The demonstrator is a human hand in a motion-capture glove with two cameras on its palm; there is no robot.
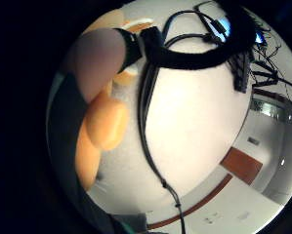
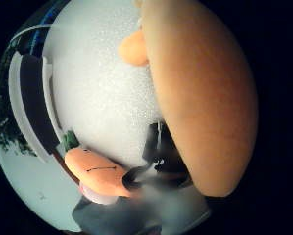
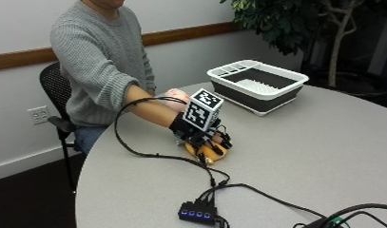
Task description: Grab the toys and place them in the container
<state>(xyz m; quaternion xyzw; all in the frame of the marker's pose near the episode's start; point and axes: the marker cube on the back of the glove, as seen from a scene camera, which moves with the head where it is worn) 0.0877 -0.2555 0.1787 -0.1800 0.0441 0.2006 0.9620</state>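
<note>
Right hand (image 3: 202, 135) sits on the orange toy (image 3: 207, 151) on the table (image 3: 319, 142), fingers apparently curled round it. Carrot toy (image 2: 94, 171) just beside. Container (image 3: 257, 85) lies well apart, across the table.

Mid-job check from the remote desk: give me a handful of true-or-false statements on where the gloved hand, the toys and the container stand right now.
1. The gloved right hand is down on an orange toy on the table. True.
2. The container sits right beside the gloved hand. False: it stands apart, farther across the table near the plant.
3. A carrot toy lies on the table near the hand. True, in the thumb side palm view.
4. The orange toy is already in the container. False: it is on the table under the hand.
5. The container is black with a white rim. True.
</note>
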